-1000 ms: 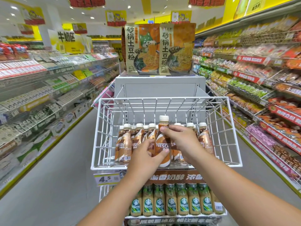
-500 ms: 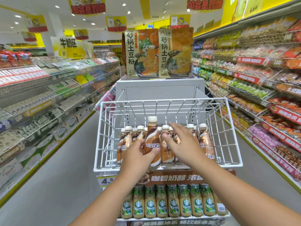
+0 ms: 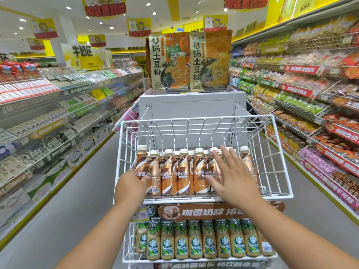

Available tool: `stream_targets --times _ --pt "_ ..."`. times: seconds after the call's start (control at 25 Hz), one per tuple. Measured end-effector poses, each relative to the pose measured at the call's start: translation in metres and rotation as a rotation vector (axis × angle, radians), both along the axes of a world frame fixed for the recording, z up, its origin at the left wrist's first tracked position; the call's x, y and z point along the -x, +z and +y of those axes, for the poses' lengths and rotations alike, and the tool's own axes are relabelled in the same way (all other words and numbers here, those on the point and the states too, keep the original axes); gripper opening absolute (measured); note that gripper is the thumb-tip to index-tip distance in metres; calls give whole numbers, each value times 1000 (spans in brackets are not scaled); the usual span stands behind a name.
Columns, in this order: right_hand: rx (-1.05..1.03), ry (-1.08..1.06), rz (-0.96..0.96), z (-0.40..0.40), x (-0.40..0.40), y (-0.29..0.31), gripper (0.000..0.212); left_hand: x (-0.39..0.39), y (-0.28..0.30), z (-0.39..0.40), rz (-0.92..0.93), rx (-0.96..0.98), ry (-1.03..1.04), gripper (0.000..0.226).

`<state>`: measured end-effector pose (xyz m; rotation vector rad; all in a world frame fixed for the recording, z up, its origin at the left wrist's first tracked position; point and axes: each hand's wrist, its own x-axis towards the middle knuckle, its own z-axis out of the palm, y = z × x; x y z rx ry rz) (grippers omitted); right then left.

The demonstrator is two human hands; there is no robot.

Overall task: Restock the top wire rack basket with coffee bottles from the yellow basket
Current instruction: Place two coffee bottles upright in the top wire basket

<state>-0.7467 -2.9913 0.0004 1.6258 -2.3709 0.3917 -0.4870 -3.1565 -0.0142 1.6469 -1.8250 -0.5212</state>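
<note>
1. You are putting a coffee bottle (image 3: 142, 166) into the top wire basket (image 3: 272, 152). It stands at the far left end of the front row, at about 9 o'clock from the middle of the basket.
2. Your left hand (image 3: 132, 186) holds that bottle low down. The thumb curls round the front of it, just under the label. The other fingers are hidden behind the bottle.
3. Your right hand (image 3: 231, 175) is flat, with the fingers spread out straight. It rests on the front of the bottles in the row (image 3: 186, 171), toward 3 o'clock, and it grips nothing.
4. The bottles stand upright, touching side by side, along the front of the basket. The back half of the basket, toward 12 o'clock, has no bottles.
5. The yellow basket is not in view, so you cannot tell how many bottles are left in it.
6. I think the next move is to let go with your left hand once the bottle stands steady, then go and fetch more.
7. Be gentle. The bottles are tall and thin, so a bump could tip the row.
8. The green bottles (image 3: 196, 243) on the shelf below, at 6 o'clock, are not your job.
</note>
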Motion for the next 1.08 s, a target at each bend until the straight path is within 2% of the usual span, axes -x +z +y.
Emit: stream_targets --times 0.48,0.64,0.84,1.08 --pt "0 25 -106 1 4 -12 81 1 -17 -13 -112 47 -5 31" --pt "-11 35 -135 1 3 -13 81 3 -15 -20 -148 -5 -50 71" --pt "-34 32 -146 4 5 -18 81 8 -18 -28 -92 -1 -65 55" --pt "-55 5 -146 12 10 -18 79 10 -21 -34 -244 -8 -51 55"
